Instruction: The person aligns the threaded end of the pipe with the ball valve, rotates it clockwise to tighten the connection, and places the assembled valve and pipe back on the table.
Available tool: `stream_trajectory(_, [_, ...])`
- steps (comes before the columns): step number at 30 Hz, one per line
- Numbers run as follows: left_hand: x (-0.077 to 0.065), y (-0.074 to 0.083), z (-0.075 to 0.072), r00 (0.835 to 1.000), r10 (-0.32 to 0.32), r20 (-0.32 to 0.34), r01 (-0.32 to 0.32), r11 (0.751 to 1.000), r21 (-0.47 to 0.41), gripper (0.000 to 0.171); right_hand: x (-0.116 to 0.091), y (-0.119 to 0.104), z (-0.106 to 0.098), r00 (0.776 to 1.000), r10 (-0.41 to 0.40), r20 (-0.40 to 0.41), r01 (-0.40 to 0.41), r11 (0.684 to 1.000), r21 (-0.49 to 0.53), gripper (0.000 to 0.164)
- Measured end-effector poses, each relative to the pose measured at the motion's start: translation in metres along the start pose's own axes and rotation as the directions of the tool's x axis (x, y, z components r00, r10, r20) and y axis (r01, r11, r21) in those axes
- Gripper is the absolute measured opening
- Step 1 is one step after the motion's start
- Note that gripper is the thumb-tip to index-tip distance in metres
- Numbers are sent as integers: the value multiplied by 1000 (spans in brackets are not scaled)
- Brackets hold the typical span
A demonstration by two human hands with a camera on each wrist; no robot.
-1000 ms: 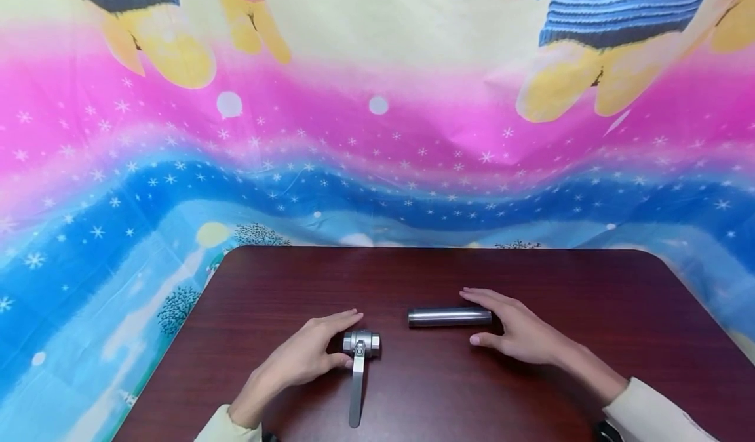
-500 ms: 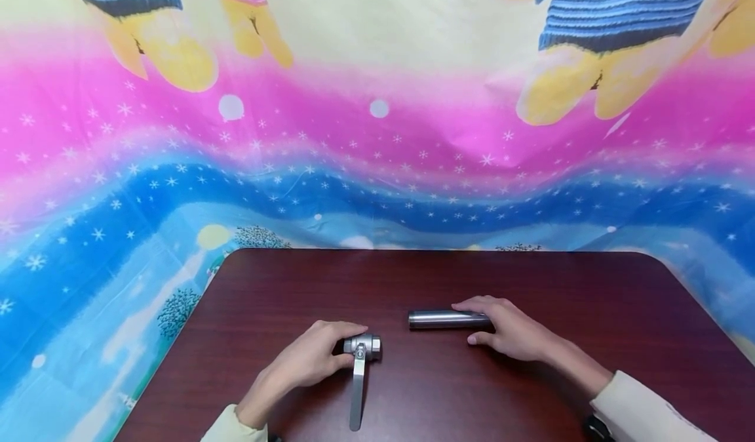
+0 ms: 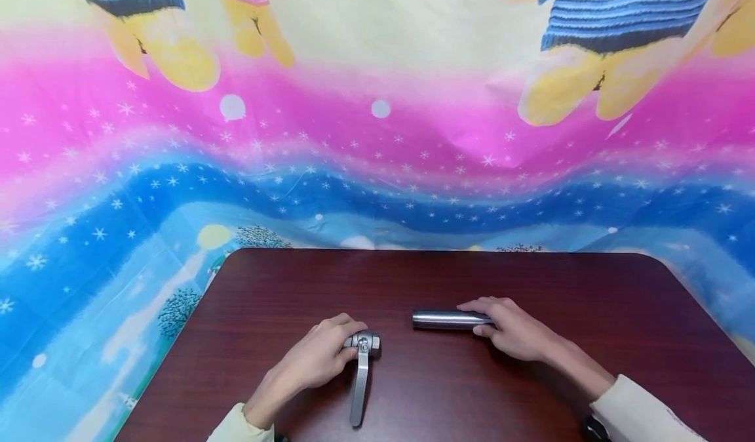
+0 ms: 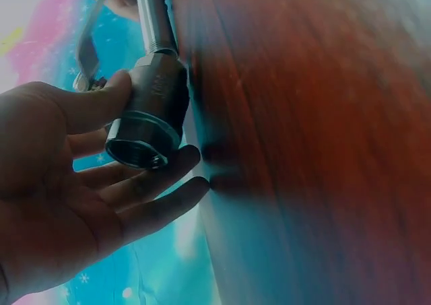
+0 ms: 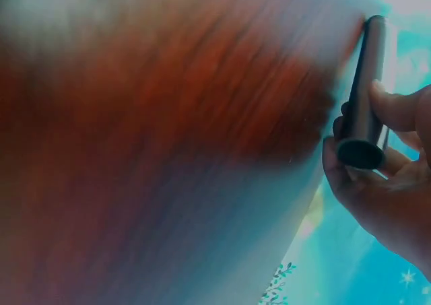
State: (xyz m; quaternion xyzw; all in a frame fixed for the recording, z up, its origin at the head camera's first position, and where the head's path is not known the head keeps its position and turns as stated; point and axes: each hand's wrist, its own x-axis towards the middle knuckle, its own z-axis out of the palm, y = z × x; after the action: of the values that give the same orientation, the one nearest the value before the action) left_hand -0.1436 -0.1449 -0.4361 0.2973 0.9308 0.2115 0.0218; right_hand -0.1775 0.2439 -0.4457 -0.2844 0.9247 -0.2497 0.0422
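A steel ball valve (image 3: 370, 343) with a long flat lever handle (image 3: 359, 393) is on the dark table, the lever pointing toward the person. My left hand (image 3: 321, 353) pinches its left end between thumb and fingers. In the left wrist view, the valve's open round end (image 4: 143, 153) faces the camera. To the right, a steel pipe (image 3: 445, 319) lies crosswise, apart from the valve in the head view. My right hand (image 3: 522, 330) grips the pipe's right end, thumb on the near side; the right wrist view shows fingers (image 5: 337, 167) curled around the pipe (image 5: 367, 89).
The dark red-brown wooden table (image 3: 448, 396) has rounded far corners. Behind it and along its sides hangs a colourful printed cloth (image 3: 377, 166) with snowflakes and cartoon figures. Pale sleeves (image 3: 639, 406) cover both forearms.
My left fingers have closed on the valve, and its lever has turned slightly. The right hand has moved left onto the pipe and gripped it; the pipe has shifted slightly right.
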Motion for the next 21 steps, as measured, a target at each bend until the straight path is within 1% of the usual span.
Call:
stream_trajectory(2, [0, -1, -1, 1000, 2, -23, -2, 1000, -4, 37, -4, 0, -1, 1000, 20, -16, -19, 999, 26, 43])
stream_trajectory(4, [-1, -1, -2, 999, -5, -42, 4, 1000, -27, 37, -8, 1, -2, 999, 38, -33, -36, 998, 58, 42])
stream_trajectory(8, [0, -2, -8, 997, -34, -69, 26, 994, -105, 38, -16, 2, -5, 994, 88, -57, -79, 986, 144, 40])
stream_trajectory(12, [1, -3, -13, 992, -53, -115, 31, 982, -187, 39, -24, 1, -6, 989, 109, -100, -87, 975, 206, 39])
stream_trajectory(15, [2, -3, -15, 984, -80, -160, 38, 968, -249, 41, -29, 0, -8, 984, 108, -144, -74, 971, 228, 38])
stream_trajectory(17, [2, -2, -17, 977, -103, -188, 47, 958, -282, 43, -31, -2, -9, 979, 115, -168, -68, 963, 261, 38])
stream_trajectory(21, [4, 2, -18, 962, -152, -225, 70, 939, -336, 45, -34, -7, -12, 970, 147, -193, -67, 928, 366, 38])
